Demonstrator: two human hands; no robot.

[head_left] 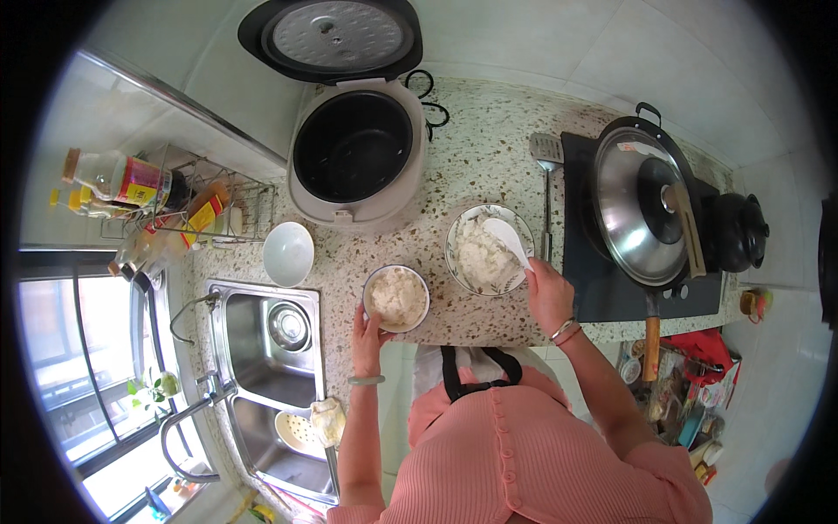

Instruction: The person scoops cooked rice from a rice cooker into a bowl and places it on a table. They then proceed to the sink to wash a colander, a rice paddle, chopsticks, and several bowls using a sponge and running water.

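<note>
Pale tiled walls [541,39] rise beyond the far edge of a brown-speckled counter [489,148]; past its left edge, a dark-framed window [105,341] glows with bright daylight.

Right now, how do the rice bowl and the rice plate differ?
The bowl is smaller, with a dark rim; the plate is wider, with a leafy patterned edge. The left hand holds the bowl; the right hand holds a white spoon over the plate. Both contain white rice.
</note>
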